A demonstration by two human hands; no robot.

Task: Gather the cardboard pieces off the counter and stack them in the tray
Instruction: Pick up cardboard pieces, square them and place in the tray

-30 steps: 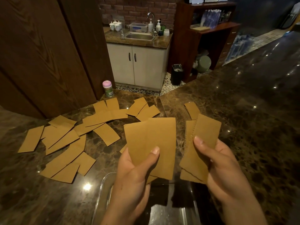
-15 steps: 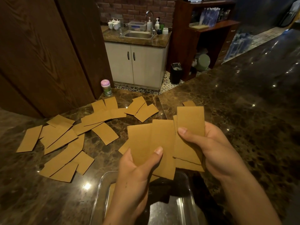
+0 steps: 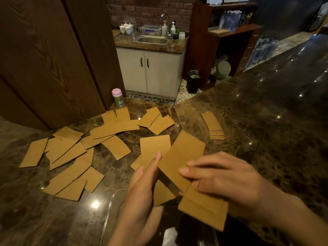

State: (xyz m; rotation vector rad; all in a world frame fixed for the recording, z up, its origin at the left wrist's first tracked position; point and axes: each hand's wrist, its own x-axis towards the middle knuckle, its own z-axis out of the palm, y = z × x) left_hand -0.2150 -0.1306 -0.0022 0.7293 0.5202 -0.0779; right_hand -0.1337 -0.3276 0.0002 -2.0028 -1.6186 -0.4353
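Brown cardboard pieces point(image 3: 71, 157) lie scattered over the dark marble counter point(image 3: 266, 130) to the left, and a small pile point(image 3: 213, 125) rests at the right. My left hand point(image 3: 142, 197) grips a fan of cardboard pieces point(image 3: 154, 148) with the thumb on top. My right hand point(image 3: 221, 176) presses its fingers onto a second bundle of pieces point(image 3: 202, 210), laid against the left hand's fan. Both bundles hover over the clear tray point(image 3: 111, 206) at the bottom centre, which is mostly hidden by my hands.
A pink-lidded jar point(image 3: 117, 97) stands at the counter's far edge by a wooden door panel point(image 3: 44, 59). Beyond the counter are a sink cabinet point(image 3: 150, 68), a black bin point(image 3: 193, 81) and wooden shelves point(image 3: 230, 41).
My right hand has swung its bundle left and down onto the left hand's fan, and the pieces now overlap. The small pile at the right is uncovered.
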